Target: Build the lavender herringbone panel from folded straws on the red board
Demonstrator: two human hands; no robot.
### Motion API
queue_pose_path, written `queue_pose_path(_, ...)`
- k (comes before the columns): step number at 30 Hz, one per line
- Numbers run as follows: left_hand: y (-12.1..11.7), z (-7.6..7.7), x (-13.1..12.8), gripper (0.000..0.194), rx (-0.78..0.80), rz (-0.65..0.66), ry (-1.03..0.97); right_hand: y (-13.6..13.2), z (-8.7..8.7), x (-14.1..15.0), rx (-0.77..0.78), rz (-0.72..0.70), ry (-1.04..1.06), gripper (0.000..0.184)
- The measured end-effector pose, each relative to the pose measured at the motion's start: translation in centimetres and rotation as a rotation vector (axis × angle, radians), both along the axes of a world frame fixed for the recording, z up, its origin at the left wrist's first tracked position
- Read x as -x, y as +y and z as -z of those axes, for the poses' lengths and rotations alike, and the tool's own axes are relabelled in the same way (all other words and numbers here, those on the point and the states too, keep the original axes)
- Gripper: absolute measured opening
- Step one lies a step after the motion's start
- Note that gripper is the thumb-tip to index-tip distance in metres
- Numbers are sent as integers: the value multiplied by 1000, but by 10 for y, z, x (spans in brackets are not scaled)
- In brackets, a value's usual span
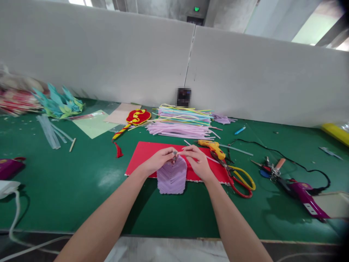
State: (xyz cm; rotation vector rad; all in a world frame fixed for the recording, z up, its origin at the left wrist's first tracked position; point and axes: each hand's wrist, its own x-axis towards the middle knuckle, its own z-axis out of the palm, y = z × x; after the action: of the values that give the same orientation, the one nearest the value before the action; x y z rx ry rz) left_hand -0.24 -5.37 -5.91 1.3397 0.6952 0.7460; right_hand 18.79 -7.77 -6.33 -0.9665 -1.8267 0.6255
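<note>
My left hand (pixel 162 158) is closed at the top edge of a lilac piece (pixel 171 180) built from rows of pipe cleaners in a V pattern. The piece hangs over the front edge of a red board (pixel 143 153). Close beside it, my right hand (pixel 197 161) pinches a pale lilac pipe cleaner (pixel 212 159), whose free end sticks out to the right. The fingertips of both hands nearly meet above the piece, and the exact join there is too small to make out.
A yellow glue gun (pixel 214 146) and red-and-yellow-handled scissors (pixel 241 181) lie at right. Behind the board is a pile of pipe cleaners (pixel 180 129), with a red fan-shaped ornament (pixel 138 116) to its left. A purple hot tool (pixel 307 196) and keys (pixel 272 171) lie far right.
</note>
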Motion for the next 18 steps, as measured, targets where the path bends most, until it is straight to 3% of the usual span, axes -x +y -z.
queue_pose_path(6,4,1,1,20,-74,-36,72,-1,-2,2,38,-16,58,28)
queue_pose_path(8,8,2,2,22,-136,-115,140,-1,-3,2,55,-25,92,28)
queue_pose_path(11,18,3,10,23,-303,-453,341,0,-3,2,72,25,84,29)
queue_pose_path(14,29,6,23,18,-375,-751,432,3,2,2,84,197,-47,23)
queue_pose_path(18,37,14,39,17,-397,-1024,526,5,12,3,141,297,-262,28)
